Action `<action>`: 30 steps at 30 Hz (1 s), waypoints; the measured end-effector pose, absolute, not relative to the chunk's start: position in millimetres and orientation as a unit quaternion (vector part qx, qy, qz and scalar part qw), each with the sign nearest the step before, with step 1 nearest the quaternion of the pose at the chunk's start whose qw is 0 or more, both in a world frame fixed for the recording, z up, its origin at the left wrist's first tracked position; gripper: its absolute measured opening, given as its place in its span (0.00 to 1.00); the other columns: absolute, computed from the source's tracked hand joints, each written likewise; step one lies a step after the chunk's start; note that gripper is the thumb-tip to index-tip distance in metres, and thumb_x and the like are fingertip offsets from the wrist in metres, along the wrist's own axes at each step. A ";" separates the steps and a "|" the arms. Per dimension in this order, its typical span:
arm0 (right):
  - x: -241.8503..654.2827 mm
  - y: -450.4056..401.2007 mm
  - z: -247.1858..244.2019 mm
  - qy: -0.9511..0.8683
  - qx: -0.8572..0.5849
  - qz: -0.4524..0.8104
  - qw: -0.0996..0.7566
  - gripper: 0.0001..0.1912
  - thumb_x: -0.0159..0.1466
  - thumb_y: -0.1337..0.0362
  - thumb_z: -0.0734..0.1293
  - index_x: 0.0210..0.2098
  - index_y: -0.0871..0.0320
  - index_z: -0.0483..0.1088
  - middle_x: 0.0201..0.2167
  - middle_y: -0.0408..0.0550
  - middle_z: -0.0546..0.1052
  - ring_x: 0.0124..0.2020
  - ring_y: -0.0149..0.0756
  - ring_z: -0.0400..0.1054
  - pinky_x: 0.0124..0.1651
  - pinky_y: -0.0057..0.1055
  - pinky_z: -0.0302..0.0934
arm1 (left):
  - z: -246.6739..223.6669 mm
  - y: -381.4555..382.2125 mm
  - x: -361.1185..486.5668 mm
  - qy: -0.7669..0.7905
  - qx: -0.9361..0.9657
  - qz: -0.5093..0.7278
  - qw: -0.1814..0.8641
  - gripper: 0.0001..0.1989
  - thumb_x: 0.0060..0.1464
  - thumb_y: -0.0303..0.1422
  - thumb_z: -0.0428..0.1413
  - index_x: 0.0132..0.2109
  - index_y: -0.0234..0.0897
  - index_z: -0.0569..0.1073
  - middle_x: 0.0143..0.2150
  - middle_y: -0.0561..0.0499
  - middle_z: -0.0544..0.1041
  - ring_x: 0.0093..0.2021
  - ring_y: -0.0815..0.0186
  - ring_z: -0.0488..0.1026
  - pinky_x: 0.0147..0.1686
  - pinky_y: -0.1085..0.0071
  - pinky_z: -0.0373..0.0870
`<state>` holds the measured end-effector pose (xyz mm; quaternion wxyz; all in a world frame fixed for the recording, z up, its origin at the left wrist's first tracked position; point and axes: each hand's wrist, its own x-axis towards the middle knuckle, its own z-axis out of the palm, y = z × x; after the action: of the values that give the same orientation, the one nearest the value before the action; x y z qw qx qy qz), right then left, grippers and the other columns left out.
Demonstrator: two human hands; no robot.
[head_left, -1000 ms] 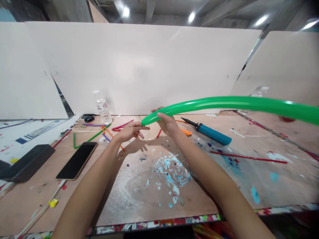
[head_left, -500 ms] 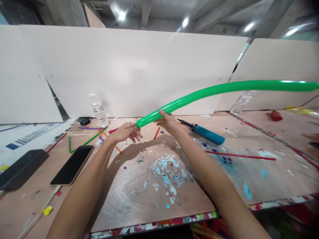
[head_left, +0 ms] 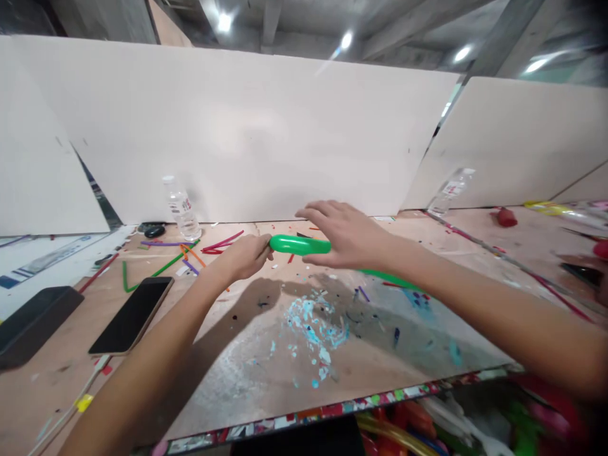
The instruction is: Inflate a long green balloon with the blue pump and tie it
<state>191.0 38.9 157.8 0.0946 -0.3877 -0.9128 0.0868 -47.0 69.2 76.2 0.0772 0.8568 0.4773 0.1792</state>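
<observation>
A long inflated green balloon is held low above the table between my hands. At its near-left end, my left hand is closed, pinching the tip. My right hand wraps loosely around the balloon a short way along, thumb below and fingers stretched out above it. Past this hand the balloon goes behind my right wrist and forearm, where a green stretch shows beneath. The rest of its length is hidden. The blue hand pump behind is mostly covered by my right hand and arm.
A phone on a cable and a dark box lie left. Water bottles stand near the white partition. Uninflated balloons are scattered back left. Paint spots mark the table; balloons fill the space below its front edge.
The balloon's long free end has swung down from the upper right, behind my right arm. My right hand has turned over the balloon, while my left hand keeps its tip.
</observation>
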 end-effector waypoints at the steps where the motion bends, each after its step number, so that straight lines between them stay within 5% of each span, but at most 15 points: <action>1: 190.3 45.9 158.5 -0.906 -0.404 0.111 0.059 0.31 0.58 0.54 0.69 0.58 0.60 0.64 0.49 0.59 0.74 0.46 0.47 0.69 0.45 0.39 0.63 | 79.2 63.4 -46.7 0.469 0.862 0.174 0.081 0.12 0.60 0.29 0.42 0.40 0.36 0.70 0.37 0.47 0.79 0.36 0.62 0.75 0.36 0.68 0.66; 5: 192.6 56.1 145.0 -0.826 -0.414 0.376 -0.069 0.19 0.58 0.52 0.66 0.42 0.58 0.72 0.40 0.53 0.76 0.36 0.39 0.70 0.35 0.33 0.64 | 91.1 36.5 -50.6 0.407 0.888 0.137 0.163 0.12 0.59 0.24 0.43 0.39 0.36 0.71 0.37 0.49 0.79 0.37 0.65 0.75 0.36 0.71 0.67; 9: 203.3 37.3 108.9 -0.596 -0.319 0.736 -0.044 0.16 0.57 0.55 0.65 0.37 0.61 0.68 0.31 0.49 0.74 0.26 0.33 0.69 0.28 0.31 0.65 | 101.5 10.4 -56.6 0.352 0.887 0.128 0.269 0.14 0.63 0.28 0.41 0.43 0.36 0.72 0.39 0.49 0.79 0.38 0.68 0.76 0.38 0.73 0.69; 12: 212.1 21.3 81.2 -0.458 -0.201 0.866 -0.016 0.18 0.58 0.56 0.67 0.42 0.61 0.64 0.25 0.42 0.72 0.20 0.28 0.65 0.21 0.26 0.63 | 106.9 -5.2 -57.7 0.323 0.881 0.130 0.321 0.17 0.67 0.35 0.39 0.44 0.36 0.72 0.39 0.49 0.78 0.38 0.68 0.75 0.39 0.73 0.69; 20: 211.8 -0.7 37.2 -0.287 -0.029 0.957 0.029 0.26 0.67 0.43 0.52 0.40 0.60 0.61 0.20 0.39 0.67 0.11 0.25 0.55 0.12 0.24 0.58 | 122.3 -18.2 -52.9 0.290 0.887 0.171 0.315 0.17 0.66 0.39 0.42 0.39 0.37 0.72 0.42 0.49 0.76 0.40 0.66 0.72 0.44 0.69 0.66; 25: 203.9 -10.8 21.3 -0.282 -0.001 0.956 0.076 0.27 0.66 0.41 0.48 0.38 0.59 0.62 0.18 0.37 0.64 0.09 0.25 0.50 0.10 0.24 0.52 | 101.7 -8.7 -28.2 0.294 0.757 0.314 0.492 0.21 0.61 0.43 0.47 0.24 0.36 0.66 0.45 0.42 0.79 0.43 0.59 0.73 0.48 0.62 0.68; 28: 196.0 -17.9 20.1 -0.280 -0.085 0.945 0.143 0.26 0.67 0.44 0.47 0.38 0.58 0.63 0.20 0.39 0.65 0.12 0.26 0.53 0.13 0.24 0.51 | 75.9 -3.0 5.5 0.306 0.575 0.468 0.598 0.17 0.54 0.43 0.50 0.26 0.35 0.69 0.42 0.38 0.79 0.43 0.56 0.75 0.46 0.61 0.70; 30: 190.7 -19.6 21.4 -0.276 -0.141 0.935 0.173 0.25 0.67 0.45 0.48 0.40 0.58 0.64 0.23 0.41 0.67 0.15 0.28 0.57 0.16 0.25 0.53 | 62.2 0.6 26.7 0.350 0.481 0.516 0.617 0.17 0.52 0.43 0.50 0.30 0.33 0.72 0.34 0.41 0.79 0.36 0.59 0.76 0.37 0.64 0.73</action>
<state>190.7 -19.6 21.4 0.1729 -0.1415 -0.2756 0.9349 26.7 0.6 62.2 0.6166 0.4814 0.3498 0.5155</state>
